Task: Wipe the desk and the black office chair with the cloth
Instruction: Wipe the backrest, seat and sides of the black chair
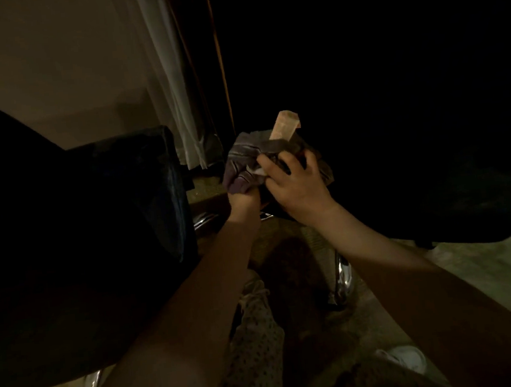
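Observation:
The scene is dim. I hold a crumpled grey striped cloth (251, 162) in both hands at the middle of the view. My left hand (244, 200) grips its lower bunch from below. My right hand (293, 180) curls its fingers over the cloth's right side. A tan, blocky piece (285, 128) sticks up behind the cloth; I cannot tell what it is. Black padded chair parts fill the left (96, 239) and the right (433, 176) of the view, close beside my hands. Chrome chair legs (343, 278) shine on the floor below my right forearm. No desk is in view.
A pale curtain (183, 106) hangs at the back, next to a beige wall (47, 57). Carpet (489, 264) covers the floor. My legs in dotted trousers (256, 349) and a white shoe (404, 360) are at the bottom.

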